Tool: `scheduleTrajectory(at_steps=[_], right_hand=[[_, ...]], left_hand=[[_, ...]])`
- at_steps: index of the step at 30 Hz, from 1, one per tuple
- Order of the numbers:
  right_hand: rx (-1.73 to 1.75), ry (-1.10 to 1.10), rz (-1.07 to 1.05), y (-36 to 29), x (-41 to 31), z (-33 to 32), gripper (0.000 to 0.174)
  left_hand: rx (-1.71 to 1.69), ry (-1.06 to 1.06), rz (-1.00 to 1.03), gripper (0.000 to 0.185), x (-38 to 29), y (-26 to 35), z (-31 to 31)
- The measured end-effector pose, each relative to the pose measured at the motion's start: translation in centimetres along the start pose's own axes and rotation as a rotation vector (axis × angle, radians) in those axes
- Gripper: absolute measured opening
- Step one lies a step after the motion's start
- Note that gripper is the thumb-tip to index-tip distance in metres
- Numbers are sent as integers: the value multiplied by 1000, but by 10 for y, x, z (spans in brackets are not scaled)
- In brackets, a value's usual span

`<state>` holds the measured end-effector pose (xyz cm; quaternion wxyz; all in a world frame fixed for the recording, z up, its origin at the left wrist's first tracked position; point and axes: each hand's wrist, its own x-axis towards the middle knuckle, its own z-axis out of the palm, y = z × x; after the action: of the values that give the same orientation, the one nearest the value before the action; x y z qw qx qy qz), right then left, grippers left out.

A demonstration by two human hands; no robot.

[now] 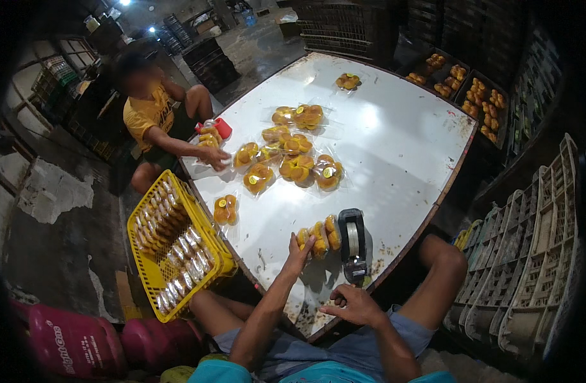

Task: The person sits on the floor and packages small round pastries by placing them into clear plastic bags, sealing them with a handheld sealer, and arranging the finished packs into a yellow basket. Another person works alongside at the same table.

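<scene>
My left hand [301, 251] grips the near end of a short row of bagged buns [318, 244], which stand on edge on the white table. Close against the row's right side is a black tape dispenser [352, 242] with a roll of clear tape. My right hand [354, 304] hovers over the table's near corner, just below the dispenser. Its fingers are half curled with the thumb apart, and nothing shows in it. Further up the table lie several clear bags of golden buns [297, 167], some with a round yellow sticker. One bagged bun pack [225, 209] lies by the left edge.
A yellow plastic crate [216, 249] filled with rows of bagged buns stands at the left. A co-worker [149, 117] sits beyond it, one hand near a red tape dispenser [222, 128]. Bun trays [501, 136], stacked crates [513, 258] and pink gas cylinders [75, 340] surround the table [393, 191].
</scene>
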<state>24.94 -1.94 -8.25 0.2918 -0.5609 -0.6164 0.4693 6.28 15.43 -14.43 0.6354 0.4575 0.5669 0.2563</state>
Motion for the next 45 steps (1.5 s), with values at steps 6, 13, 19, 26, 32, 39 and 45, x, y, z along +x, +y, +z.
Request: scheduleTrajectory(at_steps=[6, 13, 19, 26, 32, 39, 45], right_hand=[[-205, -130, -54, 8, 2, 6, 63], [-312, -70, -190, 5, 0, 25, 63], [-116, -36, -119, 2, 3, 14, 58], [133, -106, -75, -10, 4, 24, 57], [65, -49, 38, -8, -7, 22, 56], [-319, 768, -338, -50, 0, 12, 115], [-114, 593, -426, -65, 8, 21, 81]], left_hand=[[600, 384, 266, 118, 44, 41, 17], [1125, 526, 500, 60, 171, 114, 43], [809, 451, 785, 24, 177, 126, 22], [1627, 93, 809, 33, 183, 83, 20], [1199, 312, 683, 47, 145, 125, 12], [346, -230, 614, 24, -114, 153, -67], [-439, -421, 764, 50, -186, 95, -47]])
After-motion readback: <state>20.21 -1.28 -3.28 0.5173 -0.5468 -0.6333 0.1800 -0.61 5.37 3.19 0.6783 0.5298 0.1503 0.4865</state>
